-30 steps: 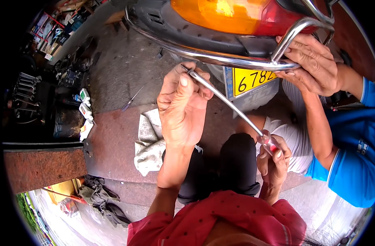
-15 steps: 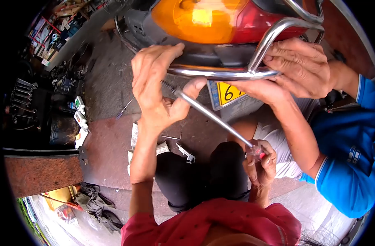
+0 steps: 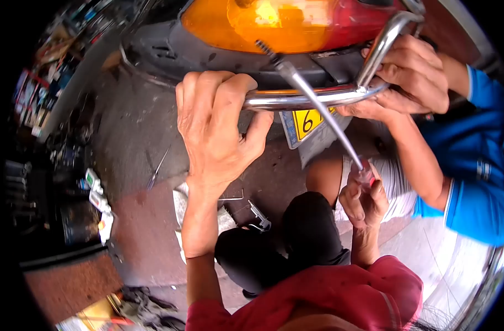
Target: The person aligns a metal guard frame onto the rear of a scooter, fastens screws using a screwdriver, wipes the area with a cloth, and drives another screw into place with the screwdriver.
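My left hand (image 3: 221, 127) is wrapped round the left part of a chrome rail (image 3: 301, 100) below the vehicle's amber and red tail light (image 3: 263, 22). In my right hand (image 3: 365, 201), at the lower right, is a nut driver with a clear red handle and a long metal shaft (image 3: 326, 113). Its shaft slants up across the rail. A dark threaded bolt (image 3: 265, 48) sticks out of its tip, in front of the tail light's lower edge. Another person's hands (image 3: 411, 74) hold the rail's right end. A yellow number plate (image 3: 306, 124) shows beneath the rail.
Another person in a blue shirt (image 3: 467, 154) crouches at the right. On the floor lie a white caliper-like tool (image 3: 258, 216), a hex key (image 3: 233, 197) and a thin screwdriver (image 3: 157, 171). White bottles (image 3: 100, 201) and a dark tool stand are at the left.
My right hand has raised the nut driver, bringing its tip from below the rail to above it. My left hand now closes more fully over the rail. The view has shifted slightly.
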{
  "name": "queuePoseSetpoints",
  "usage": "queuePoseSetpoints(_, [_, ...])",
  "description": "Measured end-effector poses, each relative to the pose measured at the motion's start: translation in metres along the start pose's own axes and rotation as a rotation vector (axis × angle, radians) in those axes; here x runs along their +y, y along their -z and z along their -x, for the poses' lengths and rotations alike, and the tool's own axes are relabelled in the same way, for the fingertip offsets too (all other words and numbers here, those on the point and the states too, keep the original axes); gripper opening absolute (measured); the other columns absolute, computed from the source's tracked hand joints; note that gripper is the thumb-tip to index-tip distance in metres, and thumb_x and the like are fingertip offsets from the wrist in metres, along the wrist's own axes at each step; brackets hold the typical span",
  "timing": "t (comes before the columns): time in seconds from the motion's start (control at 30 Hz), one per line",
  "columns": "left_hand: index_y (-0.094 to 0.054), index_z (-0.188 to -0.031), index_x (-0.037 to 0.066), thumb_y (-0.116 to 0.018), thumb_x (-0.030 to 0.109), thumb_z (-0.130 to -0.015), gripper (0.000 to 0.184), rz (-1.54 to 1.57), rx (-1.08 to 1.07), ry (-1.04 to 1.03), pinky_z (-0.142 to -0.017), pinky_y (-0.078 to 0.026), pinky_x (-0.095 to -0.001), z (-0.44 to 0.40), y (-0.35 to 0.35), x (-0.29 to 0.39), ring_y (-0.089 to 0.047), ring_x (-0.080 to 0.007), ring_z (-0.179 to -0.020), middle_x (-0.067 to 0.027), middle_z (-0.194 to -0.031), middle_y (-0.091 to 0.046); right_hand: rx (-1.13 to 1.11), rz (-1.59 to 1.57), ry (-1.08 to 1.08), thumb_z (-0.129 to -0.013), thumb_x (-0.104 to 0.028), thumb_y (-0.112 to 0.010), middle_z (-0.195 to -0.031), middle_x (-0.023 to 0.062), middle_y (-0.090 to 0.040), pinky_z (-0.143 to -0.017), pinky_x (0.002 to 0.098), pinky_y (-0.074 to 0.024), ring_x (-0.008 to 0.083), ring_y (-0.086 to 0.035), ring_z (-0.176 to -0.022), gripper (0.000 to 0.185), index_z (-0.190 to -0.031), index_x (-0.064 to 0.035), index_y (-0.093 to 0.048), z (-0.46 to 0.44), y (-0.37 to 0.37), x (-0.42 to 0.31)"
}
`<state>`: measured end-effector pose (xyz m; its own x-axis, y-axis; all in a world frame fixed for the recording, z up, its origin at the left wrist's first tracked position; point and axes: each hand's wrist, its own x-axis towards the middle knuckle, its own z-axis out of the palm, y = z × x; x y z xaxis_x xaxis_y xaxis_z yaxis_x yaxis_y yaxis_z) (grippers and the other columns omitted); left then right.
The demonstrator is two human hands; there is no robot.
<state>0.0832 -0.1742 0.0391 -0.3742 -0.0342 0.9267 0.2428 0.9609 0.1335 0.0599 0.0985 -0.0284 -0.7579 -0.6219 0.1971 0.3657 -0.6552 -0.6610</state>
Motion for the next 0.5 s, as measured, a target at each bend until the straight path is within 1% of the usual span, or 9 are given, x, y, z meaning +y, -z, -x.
queuePoseSetpoints(0.07, [-0.059,-0.094,0.008,-0.075,0.006,-0.057,0.04,0.047,0.017,-0.026,-0.07,-0.04,-0.0391,-0.002,0.0,-0.005,-0.051,-0.0262,-0.078,-0.0055,-0.087,-0.056,0.053,-0.016,0.016,-0.097,-0.033,-0.054,-0.085,0.0115,-0.055,-0.033,0.0211,-0.0317,0.007,-0.036,-0.034,0.051,-0.132,0.002,-0.042,0.009,-0.011,0.006])
queuePoseSetpoints(0.13, [-0.059,-0.093,0.008,-0.075,0.007,-0.057,0.039,0.074,0.028,-0.032,-0.07,-0.04,-0.0391,-0.003,0.0,-0.008,-0.051,-0.0263,-0.077,-0.0052,-0.087,-0.056,0.119,-0.035,0.041,-0.097,-0.032,-0.054,-0.089,0.0113,-0.055,-0.033,0.0213,-0.031,0.0067,-0.035,-0.034,0.05,-0.134,-0.0011,-0.042,0.019,-0.024,0.011])
queuePoseSetpoints(0.17, [-0.059,-0.093,0.008,-0.075,0.007,-0.057,0.039,0.086,0.03,-0.023,-0.07,-0.04,-0.0392,-0.004,-0.001,-0.008,-0.051,-0.0263,-0.077,-0.0051,-0.086,-0.055,0.169,-0.035,0.053,-0.097,-0.033,-0.054,-0.09,0.0115,-0.056,-0.033,0.0211,-0.0295,0.0066,-0.035,-0.034,0.052,-0.136,-0.0016,-0.039,0.024,-0.03,0.013])
queuePoseSetpoints(0.23, [-0.059,-0.092,0.008,-0.074,0.008,-0.062,0.033,0.122,0.02,-0.016,-0.07,-0.039,-0.0393,-0.004,-0.002,-0.009,-0.051,-0.026,-0.076,-0.0051,-0.084,-0.055,0.269,-0.09,0.108,-0.095,-0.034,-0.057,-0.09,0.0144,-0.059,-0.035,0.0209,-0.0294,0.0073,-0.036,-0.036,0.061,-0.134,0.0081,-0.039,0.035,-0.047,0.016])
queuePoseSetpoints(0.27, [-0.059,-0.092,0.008,-0.074,0.008,-0.064,0.031,0.124,0.012,-0.011,-0.07,-0.039,-0.0393,-0.003,-0.004,-0.01,-0.051,-0.0259,-0.076,-0.0052,-0.084,-0.054,0.284,-0.073,0.11,-0.095,-0.035,-0.057,-0.089,0.0133,-0.059,-0.035,0.0214,-0.0279,0.0072,-0.037,-0.036,0.059,-0.133,0.0067,-0.041,0.04,-0.052,0.015])
queuePoseSetpoints(0.3, [-0.059,-0.092,0.008,-0.073,0.008,-0.066,0.03,0.121,0.005,-0.009,-0.07,-0.039,-0.0392,-0.002,-0.005,-0.011,-0.051,-0.0259,-0.076,-0.0052,-0.084,-0.054,0.347,-0.04,0.149,-0.095,-0.035,-0.057,-0.089,0.0137,-0.059,-0.035,0.0216,-0.0279,0.0073,-0.038,-0.036,0.057,-0.132,0.0061,-0.042,0.049,-0.058,0.017])
queuePoseSetpoints(0.33, [-0.059,-0.092,0.008,-0.072,0.009,-0.07,0.025,0.13,0.003,-0.011,-0.069,-0.039,-0.0392,-0.003,-0.005,-0.013,-0.052,-0.0254,-0.075,-0.0049,-0.083,-0.053,0.372,-0.026,0.18,-0.095,-0.035,-0.057,-0.089,0.014,-0.059,-0.035,0.0217,-0.0279,0.0074,-0.038,-0.036,0.057,-0.132,0.0059,-0.042,0.056,-0.061,0.018])
queuePoseSetpoints(0.5, [-0.06,-0.093,0.008,-0.074,0.015,-0.074,0.025,0.147,0.045,-0.026,-0.07,-0.039,-0.039,-0.004,-0.004,-0.015,-0.052,-0.0249,-0.074,-0.0038,-0.081,-0.054,0.434,0.009,0.28,-0.095,-0.032,-0.057,-0.088,0.0155,-0.059,-0.035,0.0216,-0.0283,0.0078,-0.038,-0.036,0.054,-0.13,0.0064,-0.044,0.074,-0.079,0.024])
